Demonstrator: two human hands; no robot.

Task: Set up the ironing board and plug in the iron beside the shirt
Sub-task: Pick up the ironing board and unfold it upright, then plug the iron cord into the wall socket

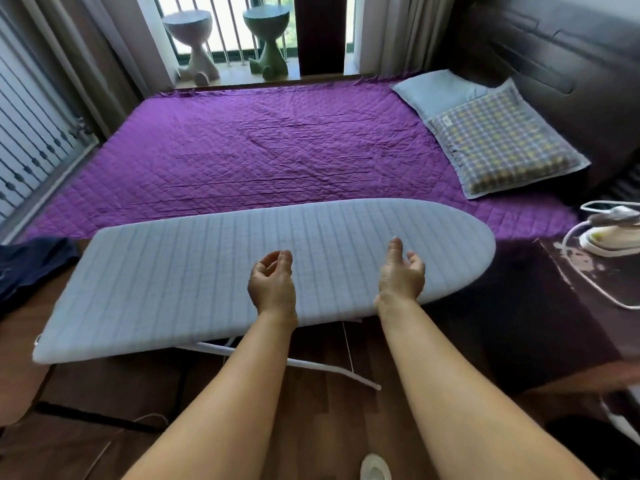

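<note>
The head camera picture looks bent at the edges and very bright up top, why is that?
Head view: a wide-angle lens bows straight lines, so the ironing board curves and the radiator leans; daylight through the window washes out there; the iron at the right edge looks soft and smeared.

No legible text, brand, number or sign anywhere in view. Small pale tag on the checked pillow (498,147) — too blurred to read. Grid lines only on the ironing board (242,271) cover — no lettering. Iron (613,233) at right edge: markings not discernible.
</note>
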